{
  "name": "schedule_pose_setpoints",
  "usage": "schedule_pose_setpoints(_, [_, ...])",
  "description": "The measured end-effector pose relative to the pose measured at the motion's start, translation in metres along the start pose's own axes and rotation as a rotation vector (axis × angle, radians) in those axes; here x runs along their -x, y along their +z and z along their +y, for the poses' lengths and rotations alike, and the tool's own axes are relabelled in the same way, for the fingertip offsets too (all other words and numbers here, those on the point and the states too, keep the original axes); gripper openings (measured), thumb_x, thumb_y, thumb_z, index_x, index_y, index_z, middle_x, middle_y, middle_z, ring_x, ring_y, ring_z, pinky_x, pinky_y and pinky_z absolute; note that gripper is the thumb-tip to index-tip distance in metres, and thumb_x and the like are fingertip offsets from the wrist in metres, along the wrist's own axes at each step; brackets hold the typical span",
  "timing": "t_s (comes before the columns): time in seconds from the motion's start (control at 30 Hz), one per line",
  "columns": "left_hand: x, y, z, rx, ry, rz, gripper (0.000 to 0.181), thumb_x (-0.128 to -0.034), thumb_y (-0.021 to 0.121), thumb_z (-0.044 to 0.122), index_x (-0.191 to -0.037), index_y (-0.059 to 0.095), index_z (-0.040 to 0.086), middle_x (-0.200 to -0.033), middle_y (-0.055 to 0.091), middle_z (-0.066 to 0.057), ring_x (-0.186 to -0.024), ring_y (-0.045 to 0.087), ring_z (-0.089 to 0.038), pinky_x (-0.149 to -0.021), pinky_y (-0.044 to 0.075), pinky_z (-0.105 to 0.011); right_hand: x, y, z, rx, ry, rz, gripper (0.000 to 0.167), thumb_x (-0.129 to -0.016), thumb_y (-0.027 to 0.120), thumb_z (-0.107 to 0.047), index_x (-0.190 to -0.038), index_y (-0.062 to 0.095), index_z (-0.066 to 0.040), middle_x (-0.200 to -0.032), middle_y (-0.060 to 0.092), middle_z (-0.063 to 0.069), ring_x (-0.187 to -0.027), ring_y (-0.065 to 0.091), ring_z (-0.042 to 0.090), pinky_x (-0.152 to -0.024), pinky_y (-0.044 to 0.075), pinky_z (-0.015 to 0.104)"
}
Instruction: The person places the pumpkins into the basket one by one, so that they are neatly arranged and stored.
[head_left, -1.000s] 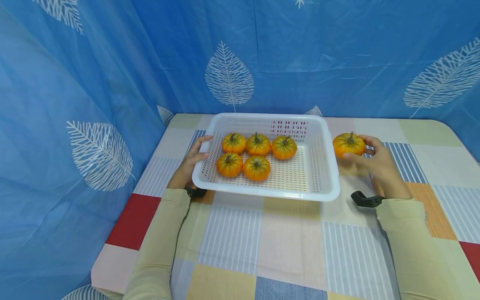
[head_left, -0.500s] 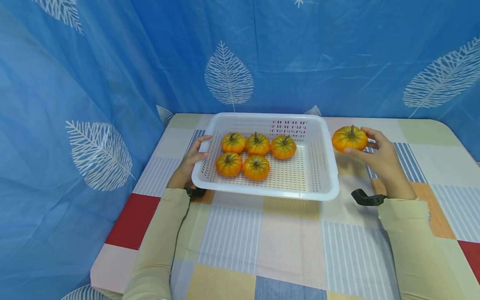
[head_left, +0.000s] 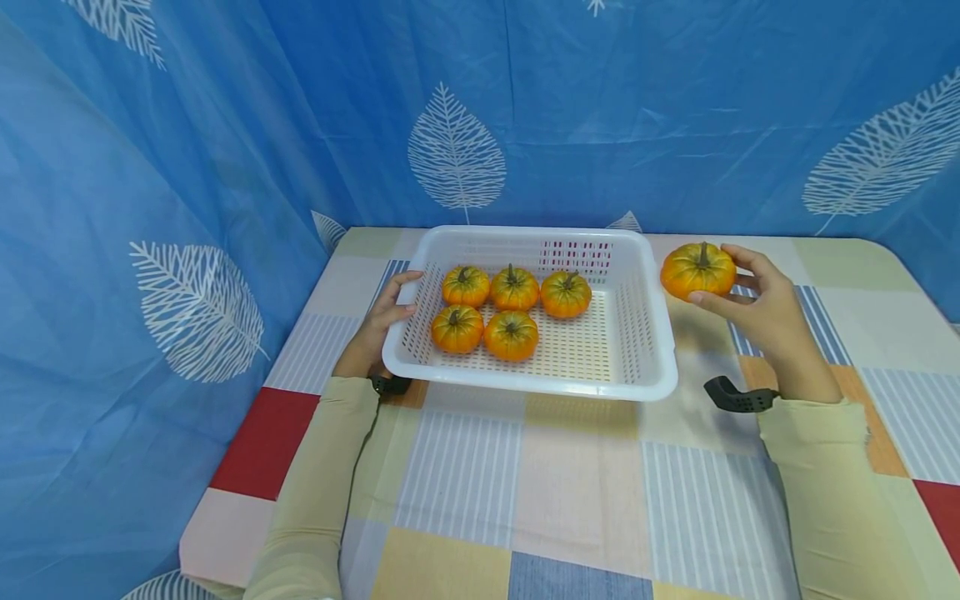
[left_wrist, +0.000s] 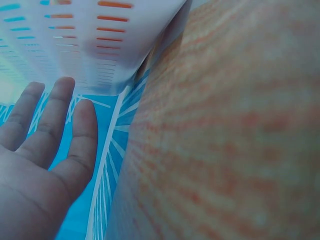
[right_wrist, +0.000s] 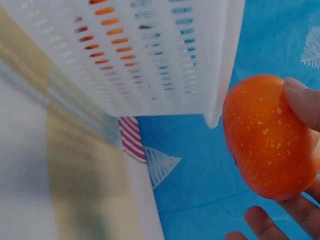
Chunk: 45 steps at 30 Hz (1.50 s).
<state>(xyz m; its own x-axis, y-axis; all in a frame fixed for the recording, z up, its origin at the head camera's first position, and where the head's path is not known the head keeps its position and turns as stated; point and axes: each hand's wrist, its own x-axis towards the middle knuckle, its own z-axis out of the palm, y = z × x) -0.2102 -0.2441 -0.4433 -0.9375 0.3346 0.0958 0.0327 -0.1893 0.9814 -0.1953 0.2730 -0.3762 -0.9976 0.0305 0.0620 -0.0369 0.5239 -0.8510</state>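
My right hand [head_left: 772, 310] pinches a small orange-yellow pumpkin [head_left: 698, 272] with a short stem, raised above the table just off the basket's right side. In the right wrist view, my thumb lies on one side of the pumpkin [right_wrist: 270, 137] and fingers on the other. A white plastic basket [head_left: 525, 385] with slotted walls stands mid-table, and several similar pumpkins [head_left: 512, 336] sit toward its left inside. My left hand [head_left: 377, 325] rests at the basket's left end, thumb and a fingertip on the rim. From the left wrist, its other fingers [left_wrist: 60, 120] look straight against the outer wall.
A patchwork cloth [head_left: 577, 500] covers the table. Blue curtains with white leaf prints [head_left: 457, 154] hang behind and at the left. A dark wrist strap [head_left: 738, 396] sticks out by the right wrist.
My right hand has lifted the pumpkin higher off the table, beside the basket's right rim. The left hand, the basket and the pumpkins inside it have stayed put.
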Motion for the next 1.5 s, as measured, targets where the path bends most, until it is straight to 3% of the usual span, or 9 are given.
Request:
schedule_pose_setpoints(0.17, [-0.001, -0.002, -0.001, -0.001, 0.005, -0.008, 0.051, -0.0961, 0.045, 0.01, -0.141, 0.047, 0.035, -0.175, 0.014, -0.021, -0.146, 0.031, -0.046, -0.102, 0.054, -0.04, 0.004, 0.001, -0.007, -0.002, -0.058, -0.012, 0.085, -0.1, 0.079, -0.023, -0.17, 0.032, -0.01, -0.169, 0.034, 0.024, -0.122, 0.047, 0.013, -0.084, 0.046, 0.002])
schedule_pose_setpoints(0.27, [-0.001, -0.003, -0.002, -0.005, 0.01, -0.011, 0.05, -0.0954, 0.045, 0.01, -0.14, 0.047, 0.034, -0.175, 0.013, -0.022, -0.149, 0.029, -0.046, -0.104, 0.051, -0.041, 0.006, 0.0, -0.01, -0.006, -0.101, -0.029, 0.083, -0.099, 0.08, -0.018, -0.169, 0.035, -0.009, -0.168, 0.036, 0.024, -0.117, 0.047, 0.006, -0.085, 0.046, 0.003])
schedule_pose_setpoints(0.5, [-0.001, -0.002, -0.002, 0.009, 0.014, -0.016, 0.05, -0.0958, 0.045, 0.01, -0.139, 0.047, 0.034, -0.174, 0.014, -0.022, -0.145, 0.032, -0.045, -0.099, 0.054, -0.038, 0.012, 0.0, -0.018, 0.017, -0.142, -0.098, 0.083, -0.098, 0.08, -0.012, -0.168, 0.036, -0.01, -0.165, 0.039, 0.025, -0.108, 0.051, 0.005, -0.08, 0.048, 0.006])
schedule_pose_setpoints(0.67, [-0.003, -0.002, -0.003, 0.004, 0.011, -0.028, 0.052, -0.0959, 0.044, 0.009, -0.142, 0.045, 0.033, -0.174, 0.013, -0.022, -0.144, 0.032, -0.045, -0.099, 0.055, -0.037, 0.014, 0.002, -0.023, 0.048, -0.16, -0.139, 0.083, -0.097, 0.081, -0.009, -0.167, 0.037, -0.008, -0.166, 0.039, 0.025, -0.11, 0.049, 0.005, -0.082, 0.046, 0.005])
schedule_pose_setpoints(0.97, [-0.002, -0.003, -0.003, -0.015, 0.014, -0.02, 0.051, -0.0965, 0.045, 0.01, -0.142, 0.046, 0.033, -0.175, 0.013, -0.022, -0.147, 0.03, -0.047, -0.1, 0.055, -0.039, 0.014, 0.005, -0.035, 0.086, -0.304, -0.215, 0.082, -0.088, 0.086, 0.002, -0.16, 0.048, -0.003, -0.159, 0.05, 0.02, -0.116, 0.049, 0.001, -0.091, 0.041, 0.007])
schedule_pose_setpoints(1.2, [-0.002, -0.004, -0.003, -0.012, 0.013, -0.026, 0.051, -0.0966, 0.045, 0.01, -0.142, 0.046, 0.033, -0.175, 0.013, -0.022, -0.147, 0.031, -0.047, -0.1, 0.055, -0.04, 0.008, 0.004, -0.048, 0.141, -0.413, -0.347, 0.083, -0.082, 0.089, 0.005, -0.156, 0.052, -0.001, -0.154, 0.055, 0.019, -0.112, 0.055, -0.006, -0.091, 0.044, 0.005])
schedule_pose_setpoints(1.27, [-0.002, -0.005, -0.003, -0.015, 0.014, -0.025, 0.05, -0.0966, 0.045, 0.01, -0.141, 0.047, 0.034, -0.175, 0.014, -0.023, -0.146, 0.031, -0.047, -0.1, 0.055, -0.04, 0.006, 0.005, -0.051, 0.167, -0.448, -0.394, 0.082, -0.082, 0.089, 0.005, -0.155, 0.052, 0.001, -0.152, 0.055, 0.023, -0.112, 0.058, -0.001, -0.09, 0.045, 0.005])
schedule_pose_setpoints(1.43, [-0.002, -0.003, -0.002, -0.018, 0.014, -0.016, 0.05, -0.0975, 0.045, 0.01, -0.141, 0.048, 0.035, -0.175, 0.014, -0.022, -0.146, 0.031, -0.048, -0.101, 0.055, -0.045, 0.0, 0.009, -0.064, 0.222, -0.429, -0.509, 0.079, -0.085, 0.09, -0.003, -0.155, 0.053, 0.0, -0.151, 0.057, 0.023, -0.119, 0.066, 0.032, -0.089, 0.051, 0.013])
schedule_pose_setpoints(1.5, [-0.001, -0.002, -0.002, -0.019, 0.013, -0.009, 0.05, -0.0979, 0.044, 0.01, -0.142, 0.047, 0.033, -0.175, 0.014, -0.022, -0.147, 0.031, -0.049, -0.102, 0.054, -0.048, -0.003, 0.011, -0.069, 0.238, -0.424, -0.549, 0.078, -0.086, 0.09, -0.005, -0.154, 0.053, 0.001, -0.152, 0.057, 0.023, -0.121, 0.065, 0.04, -0.09, 0.052, 0.017])
